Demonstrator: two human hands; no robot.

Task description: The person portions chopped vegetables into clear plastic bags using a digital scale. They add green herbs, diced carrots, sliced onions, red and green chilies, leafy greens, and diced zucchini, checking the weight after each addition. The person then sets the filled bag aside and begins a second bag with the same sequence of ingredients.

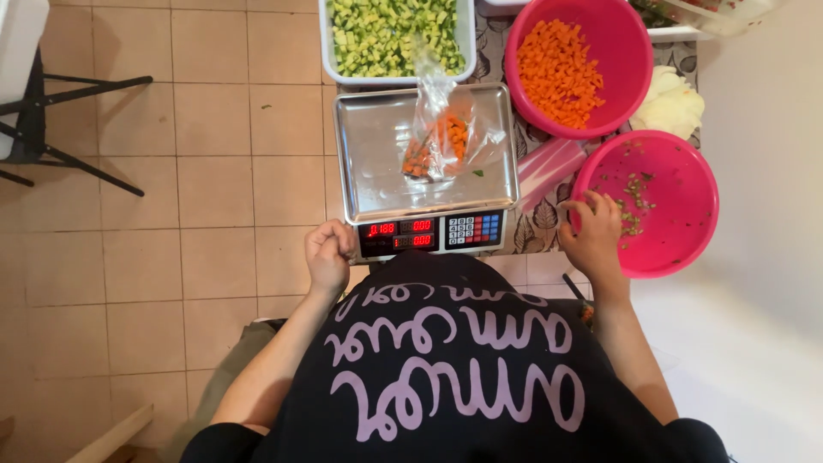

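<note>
Food-prep kitchen: weighing scale (426, 154), veg tubs (396, 39), tiled floor (171, 171).

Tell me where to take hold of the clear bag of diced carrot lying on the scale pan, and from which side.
Grip the clear bag by its empty neck, the crumpled part reaching toward the white tub of green pieces. The carrot sits low in the bag, nearer the display, so lifting by the neck should keep the mouth up. Come from above on the far side; the scale pan is flat and open there.
</note>
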